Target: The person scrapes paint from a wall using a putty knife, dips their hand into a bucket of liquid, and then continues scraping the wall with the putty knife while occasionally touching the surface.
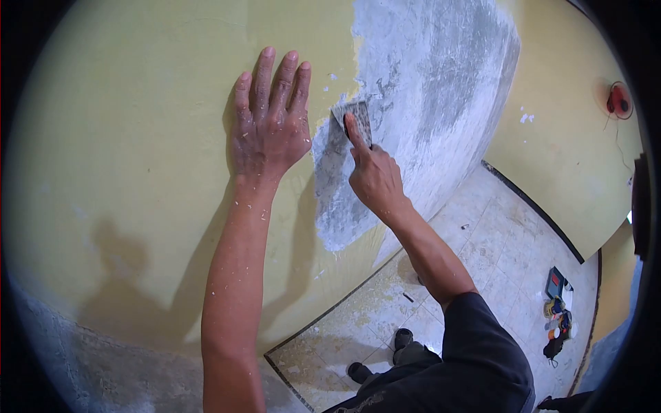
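My left hand point(270, 124) lies flat against the yellow painted wall point(165, 138), its fingers stretched upward and dotted with paint flakes. To its right, my right hand point(375, 175) grips a putty knife point(358, 113), with the index finger laid along the blade. The handle is hidden inside my fist. The blade's wide edge meets the ragged border where yellow paint gives way to a bare grey patch point(441, 89). Small pale chips of paint cling to my left forearm.
Paint flakes are scattered over the tiled floor point(482, 241) below. Tools and containers point(559, 313) lie on the floor at the right. A red fan point(619, 100) is at the far right wall, its cord hanging down. Dark shoes point(403, 337) show under me.
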Tool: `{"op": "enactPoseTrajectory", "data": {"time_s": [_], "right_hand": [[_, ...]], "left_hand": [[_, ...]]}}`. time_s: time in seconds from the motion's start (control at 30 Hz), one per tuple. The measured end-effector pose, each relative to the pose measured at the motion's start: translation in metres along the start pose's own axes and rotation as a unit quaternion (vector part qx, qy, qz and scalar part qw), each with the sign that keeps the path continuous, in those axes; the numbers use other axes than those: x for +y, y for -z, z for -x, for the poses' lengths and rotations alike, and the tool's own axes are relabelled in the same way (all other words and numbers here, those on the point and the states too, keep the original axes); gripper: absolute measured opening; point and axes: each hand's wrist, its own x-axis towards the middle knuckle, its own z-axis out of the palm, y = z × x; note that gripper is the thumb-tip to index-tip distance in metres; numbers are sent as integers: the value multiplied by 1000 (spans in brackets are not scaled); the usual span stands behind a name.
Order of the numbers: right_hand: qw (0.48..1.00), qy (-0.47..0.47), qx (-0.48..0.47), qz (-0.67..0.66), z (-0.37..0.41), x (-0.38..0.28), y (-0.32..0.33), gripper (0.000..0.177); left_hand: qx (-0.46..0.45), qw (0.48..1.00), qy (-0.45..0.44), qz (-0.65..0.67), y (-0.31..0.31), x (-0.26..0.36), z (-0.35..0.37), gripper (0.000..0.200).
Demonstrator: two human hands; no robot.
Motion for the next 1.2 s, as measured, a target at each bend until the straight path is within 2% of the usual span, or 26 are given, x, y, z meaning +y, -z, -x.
{"op": "enactPoseTrajectory", "data": {"time_s": [0.1,0.2,0.23,0.3,0.4,0.5,0.63,0.7,0.83,0.93,1.17,1.2], "right_hand": [[999,15,28,19,10,4,-11,75],[997,-1,-61,47,16,1,-1,75],[997,-2,-58,47,12,-1,6,75],[992,-20,-115,46,13,-3,14,90],[998,-9,-59,-5,14,-5,-4,87],[1000,-7,-26,-14,-6,-15,11,83],[1000,4,-27,3,6,-6,2,79],[997,-15,-72,5,12,-8,1,81],[999,4,-43,4,5,-9,8,90],[997,0,-77,4,22,-3,-9,89],[998,22,-52,-6,13,-7,5,89],[997,17,-80,8,18,-4,-1,89]], "left_hand": [[0,1000,1,7,1,0,0,49],[1,1000,2,1,0,0,0,49],[4,1000,1,1,-1,0,-2,49],[-3,1000,2,-1,0,1,0,50],[-2,1000,4,4,1,1,0,51],[0,1000,8,24,-1,1,0,51],[-6,1000,8,13,2,0,0,52],[-12,1000,4,23,2,0,0,53],[-15,1000,2,20,1,1,1,52],[-10,1000,1,24,4,0,-1,52],[-16,1000,0,26,4,1,1,53],[-18,1000,-2,19,4,1,0,53]]}}
